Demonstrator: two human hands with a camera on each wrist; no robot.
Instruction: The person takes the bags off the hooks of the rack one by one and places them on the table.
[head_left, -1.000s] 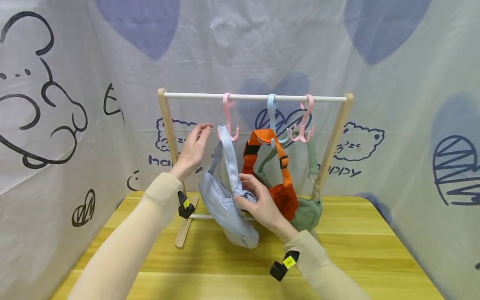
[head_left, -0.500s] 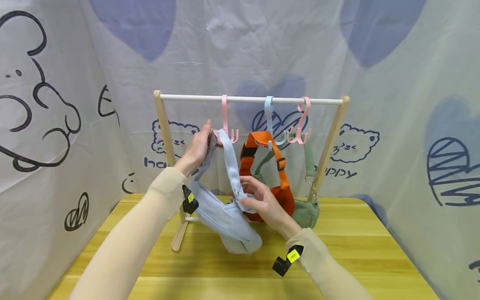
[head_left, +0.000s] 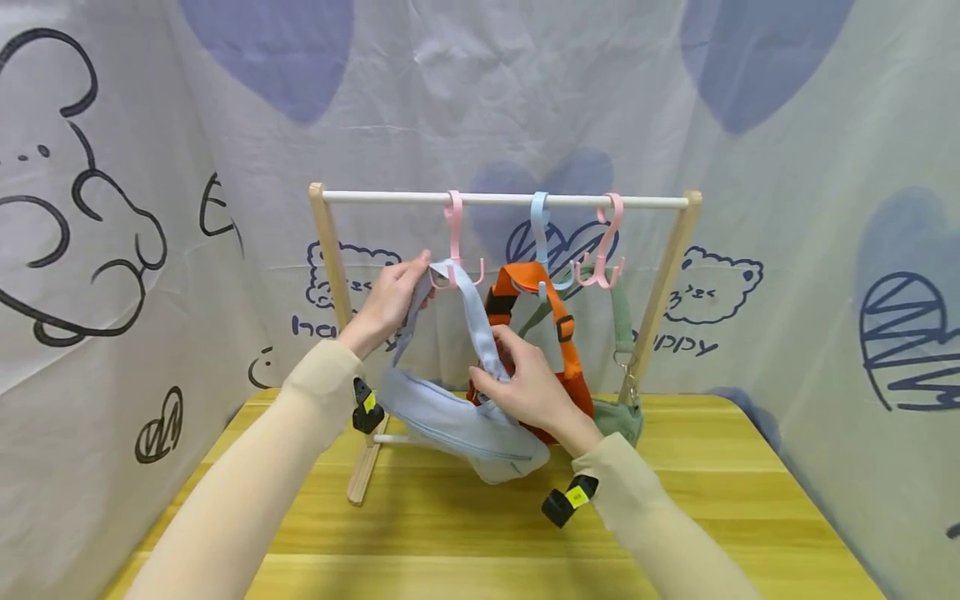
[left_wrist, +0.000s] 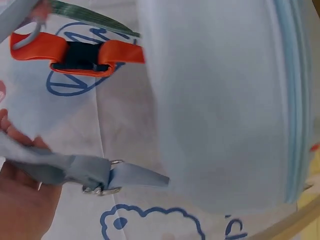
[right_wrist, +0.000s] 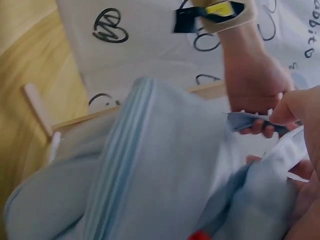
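A light blue waist bag (head_left: 457, 417) hangs tilted below the left pink hook (head_left: 454, 229), its strap (head_left: 474, 312) looped at the hook's prongs. Whether the hook bears the strap's weight I cannot tell. My left hand (head_left: 390, 302) grips the strap's left side near its top; in the left wrist view a metal buckle (left_wrist: 102, 185) sits on that strap beyond the fingers. With my right hand (head_left: 528, 379) I hold the strap's lower right part, just above the bag body. The right wrist view shows the bag's zipped side (right_wrist: 120, 165) close up.
An orange bag (head_left: 573, 392) hangs from the blue hook (head_left: 540, 225), close behind my right hand. A green bag (head_left: 622, 421) hangs at the right, near another pink hook (head_left: 611, 229). The rack's white rail (head_left: 390, 197) spans wooden posts above a wooden table (head_left: 450, 542).
My left hand has come to the strap and taken hold of it beside the pink hook. The bag's body has swung rightward and lies flatter, while my right hand has shifted slightly right.
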